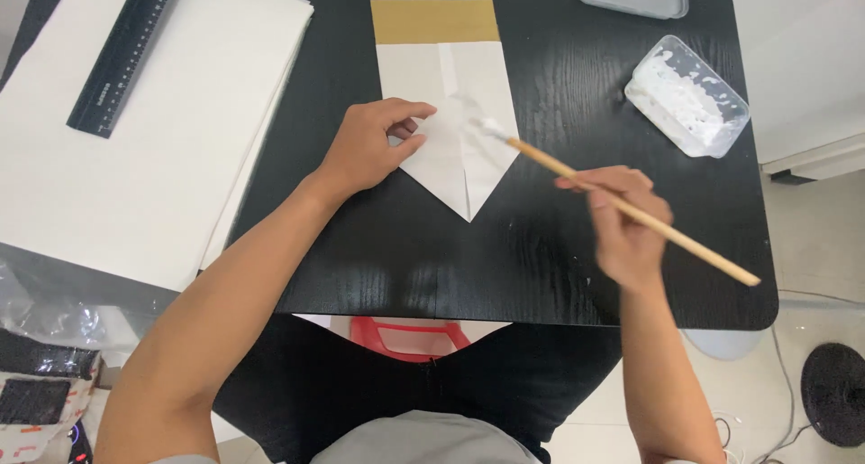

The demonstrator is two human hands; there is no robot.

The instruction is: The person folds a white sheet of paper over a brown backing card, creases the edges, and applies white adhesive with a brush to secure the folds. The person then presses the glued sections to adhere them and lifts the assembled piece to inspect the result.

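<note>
Folded paper bag (448,113) lies flat near the black table's (541,248) far edge — thin, light, likely to slide. Left hand (368,146) presses its left fold, fingers curled. Right hand (626,222) grips a wooden glue brush (622,203) mid-handle, bristles touching paper — hold stays light.

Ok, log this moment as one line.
left hand: pressing folded paper | right hand: holding brush, tip on paper | paste tub: right | surface: black table

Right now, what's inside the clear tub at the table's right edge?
The clear tub holds a lumpy white paste that covers most of its floor, so the bottom beneath it is hidden. Nothing else shows inside. The brush in the right hand is outside it.
</note>
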